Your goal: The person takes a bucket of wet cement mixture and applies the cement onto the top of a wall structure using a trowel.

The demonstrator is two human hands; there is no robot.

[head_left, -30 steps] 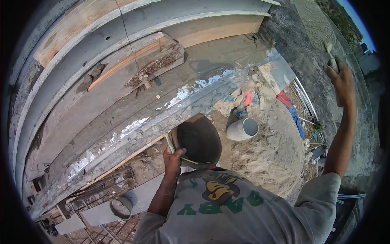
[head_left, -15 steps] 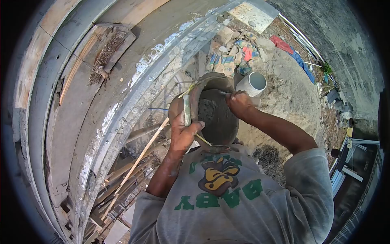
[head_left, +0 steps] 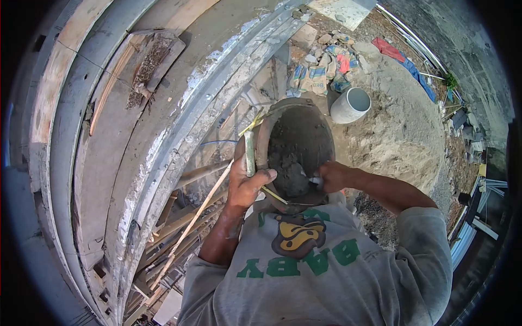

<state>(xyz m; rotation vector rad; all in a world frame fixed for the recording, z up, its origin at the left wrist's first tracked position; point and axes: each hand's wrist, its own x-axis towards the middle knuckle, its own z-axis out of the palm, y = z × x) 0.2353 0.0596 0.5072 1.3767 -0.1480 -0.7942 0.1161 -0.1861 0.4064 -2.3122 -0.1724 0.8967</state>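
Note:
A dark bucket (head_left: 263, 142) with wet grey mortar (head_left: 293, 171) in it is tilted in front of my chest. My left hand (head_left: 246, 182) is closed round the bucket's left side by its handle, a pale green tube grip (head_left: 250, 153) with yellow strap ends, the thumb lying toward the rim. Inside the near right part of the bucket, my right hand (head_left: 333, 176) is closed on a small trowel-like tool (head_left: 316, 180). Only a pale bit of that tool shows; the rest is hidden by the hand and mortar.
Beyond the bucket stands a white pail (head_left: 348, 108) on a sand heap (head_left: 402, 146). Torn cement bags (head_left: 312, 79) and rubble lie behind. Along my left runs a long concrete edge (head_left: 179, 125) with boards. Below it are wooden poles (head_left: 190, 217).
My right hand has moved from the bucket's far right rim down toward the near side, into the mortar. More of the bucket's inside shows. My left hand keeps its hold.

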